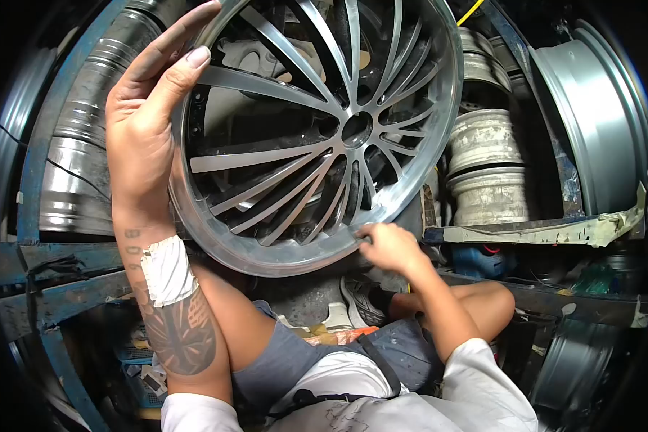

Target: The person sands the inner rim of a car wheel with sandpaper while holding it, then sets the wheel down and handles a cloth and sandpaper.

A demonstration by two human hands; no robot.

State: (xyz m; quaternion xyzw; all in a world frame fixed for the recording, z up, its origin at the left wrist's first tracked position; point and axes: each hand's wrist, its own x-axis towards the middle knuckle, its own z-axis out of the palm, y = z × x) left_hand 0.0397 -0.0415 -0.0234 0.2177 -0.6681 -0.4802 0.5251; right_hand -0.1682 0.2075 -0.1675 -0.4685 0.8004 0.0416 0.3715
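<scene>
A large alloy wheel rim (pixel 266 255) with many thin, machined-silver spokes and dark gaps stands tilted before me, above my legs. Its left edge rests against my left hand (pixel 147 108), with the thumb and stretched fingers along the outer lip, steadying it. At the lower right lip, my right hand (pixel 392 248) is closed, knuckles up, with fingertips pressed to the metal. Something small and dark shows at those fingertips, too hidden to name. The lip looks bright and shiny just above the right hand.
Stacked wheel rims (pixel 486 165) fill a rack on the right, and more rims (pixel 86 144) lie at the left. A larger silver rim (pixel 590 122) stands far right. Blue metal frame bars (pixel 65 263) run at both sides. A blue container (pixel 475 261) sits low right.
</scene>
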